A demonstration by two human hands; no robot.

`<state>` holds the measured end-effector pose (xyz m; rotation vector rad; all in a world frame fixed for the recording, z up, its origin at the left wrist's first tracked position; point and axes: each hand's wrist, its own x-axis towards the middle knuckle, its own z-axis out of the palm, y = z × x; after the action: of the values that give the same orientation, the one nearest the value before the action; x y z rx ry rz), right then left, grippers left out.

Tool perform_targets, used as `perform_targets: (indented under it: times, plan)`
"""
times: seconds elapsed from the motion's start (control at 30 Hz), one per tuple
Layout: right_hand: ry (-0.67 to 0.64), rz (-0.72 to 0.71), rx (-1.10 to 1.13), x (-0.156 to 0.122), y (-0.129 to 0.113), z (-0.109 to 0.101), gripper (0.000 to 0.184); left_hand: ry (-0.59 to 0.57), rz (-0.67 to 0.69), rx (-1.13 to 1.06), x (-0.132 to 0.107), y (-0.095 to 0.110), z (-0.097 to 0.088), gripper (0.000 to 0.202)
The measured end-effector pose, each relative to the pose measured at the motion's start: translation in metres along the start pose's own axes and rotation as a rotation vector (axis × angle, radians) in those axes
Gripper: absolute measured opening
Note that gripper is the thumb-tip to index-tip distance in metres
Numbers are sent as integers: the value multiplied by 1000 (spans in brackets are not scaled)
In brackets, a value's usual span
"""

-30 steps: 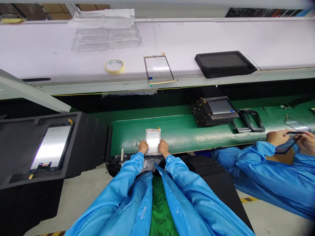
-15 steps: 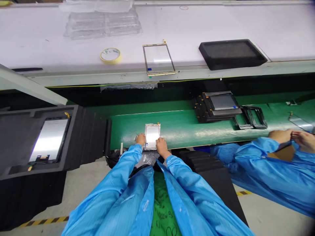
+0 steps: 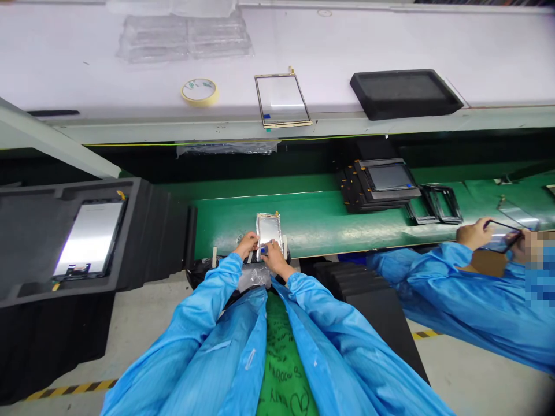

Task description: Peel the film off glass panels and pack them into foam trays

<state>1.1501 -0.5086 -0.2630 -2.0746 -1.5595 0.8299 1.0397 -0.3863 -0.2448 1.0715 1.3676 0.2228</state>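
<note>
A small touch-screen panel [image 3: 269, 225] with a pale, shiny border and a gold tab at its top lies near the front edge of the green bench. My left hand [image 3: 247, 245] is at its lower left edge, thumb and fingers pinched together; what is between them is too small to make out. Across the lower part of the panel reaches my right hand [image 3: 276, 260], its fingers bent in beside a small blue tab [image 3: 263, 250]. Whether they grip that tab I cannot tell. Clear plastic [image 3: 254, 277] lies below the panel, close to my body.
Left stands a stack of black foam trays [image 3: 26, 237] with a screen [image 3: 89, 240] in the top one. On the shelf are a tape roll [image 3: 199, 92], a glass panel [image 3: 284, 101] and a black tray [image 3: 405, 92]. Right, beyond stacked screens [image 3: 388, 179], a co-worker's hands [image 3: 474, 234] hold a panel.
My right hand has moved left from the panel's right edge onto its lower part, by the blue tab. My left hand stays near the left edge. The co-worker's hands have moved apart around a panel.
</note>
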Motion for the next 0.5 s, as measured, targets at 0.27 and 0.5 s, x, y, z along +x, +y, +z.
perform_targets:
  times: [0.27,0.5]
  plan:
    - [43,176,-4,12,-18,-4,64,-53,12,-109,-8,-2,2,26]
    - [-10,255,-67,16,-37,-17,69,-34,58,-162,-19,-2,5,26]
